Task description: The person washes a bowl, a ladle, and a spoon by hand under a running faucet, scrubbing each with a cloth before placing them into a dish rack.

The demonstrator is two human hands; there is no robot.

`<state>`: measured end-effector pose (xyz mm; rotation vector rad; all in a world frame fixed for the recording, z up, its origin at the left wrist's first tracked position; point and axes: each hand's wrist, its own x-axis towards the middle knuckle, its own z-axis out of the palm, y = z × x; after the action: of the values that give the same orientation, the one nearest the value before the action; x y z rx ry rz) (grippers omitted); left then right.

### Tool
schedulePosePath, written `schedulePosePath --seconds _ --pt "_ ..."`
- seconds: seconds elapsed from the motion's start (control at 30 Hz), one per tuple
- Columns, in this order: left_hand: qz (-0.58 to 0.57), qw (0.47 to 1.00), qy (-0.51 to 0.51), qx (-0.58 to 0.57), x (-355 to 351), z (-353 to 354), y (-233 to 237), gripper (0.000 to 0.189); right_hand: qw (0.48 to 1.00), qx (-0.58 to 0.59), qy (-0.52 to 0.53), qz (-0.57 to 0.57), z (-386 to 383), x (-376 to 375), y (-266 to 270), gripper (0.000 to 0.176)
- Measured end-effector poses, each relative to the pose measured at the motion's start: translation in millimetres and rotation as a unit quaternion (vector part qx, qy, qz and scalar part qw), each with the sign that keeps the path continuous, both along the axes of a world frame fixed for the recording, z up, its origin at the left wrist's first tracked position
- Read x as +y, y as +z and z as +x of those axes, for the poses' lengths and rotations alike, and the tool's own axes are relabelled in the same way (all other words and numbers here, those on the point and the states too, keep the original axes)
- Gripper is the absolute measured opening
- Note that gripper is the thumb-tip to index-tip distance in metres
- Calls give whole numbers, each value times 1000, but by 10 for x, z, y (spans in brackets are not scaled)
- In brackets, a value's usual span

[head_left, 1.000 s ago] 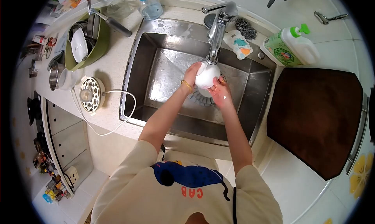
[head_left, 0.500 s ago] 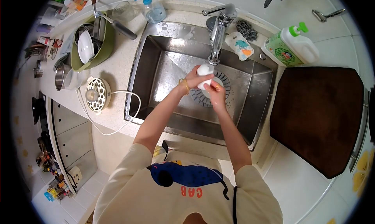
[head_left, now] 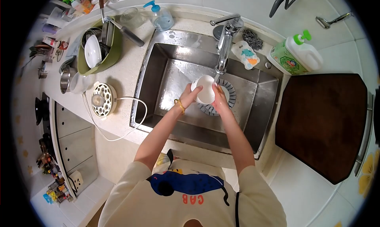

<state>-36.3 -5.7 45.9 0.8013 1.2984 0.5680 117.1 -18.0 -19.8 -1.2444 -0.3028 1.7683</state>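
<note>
A white bowl (head_left: 205, 90) is held over the sink (head_left: 166, 80), just below the faucet (head_left: 225, 45), its hollow side facing up toward me. My left hand (head_left: 190, 95) grips the bowl's left side, thumb over the rim. On the right side, my right hand (head_left: 219, 98) holds the rim with its fingers closed on it. A thin stream of water falls from the faucet by the bowl's right edge. Beneath the hands, a plate with a dark striped rim (head_left: 231, 93) lies on the sink floor, partly hidden by the bowl and my right hand.
Left of the sink are a green basin (head_left: 114, 55) of dishes, a white egg steamer (head_left: 105, 100) with a cord, and a blue-pump bottle (head_left: 162, 21). Behind the sink lie a sponge (head_left: 245, 55) and steel wool (head_left: 252, 39). Rightward are a detergent jug (head_left: 295, 55) and a brown board (head_left: 320, 124).
The bowl has been turned so its inside shows. Both hands have shifted to its opposite sides and sit slightly lower in view. The whole view has shifted a little.
</note>
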Motion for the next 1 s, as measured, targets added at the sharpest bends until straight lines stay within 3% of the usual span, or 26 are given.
schedulePosePath --seconds 0.13,0.2,0.27,0.37,0.4,0.57,0.7,0.77,1.0 --pt "54 994 -57 70 -21 -319 -74 86 995 -45 83 32 267 278 -112 44" --pt "69 996 -17 59 -101 -449 -104 69 993 -60 100 18 402 232 50 39" --pt "60 998 27 27 -213 -589 -121 48 987 -93 124 29 342 135 -148 38" --pt "18 999 24 21 -360 -767 -185 34 966 -167 192 41 125 252 -216 38" --pt "21 999 17 28 -405 -811 -174 30 973 -145 175 37 60 341 -204 39" --pt "24 998 23 45 -553 -980 -118 27 979 -103 171 47 254 550 -23 40" --pt "66 996 51 40 -664 -1049 -161 29 965 -151 214 32 223 446 6 31" --pt "63 995 25 76 -712 -1078 -279 28 947 -152 262 109 77 563 -225 31" --pt "66 996 41 37 -754 -1089 -214 25 937 -202 261 111 309 563 57 31"
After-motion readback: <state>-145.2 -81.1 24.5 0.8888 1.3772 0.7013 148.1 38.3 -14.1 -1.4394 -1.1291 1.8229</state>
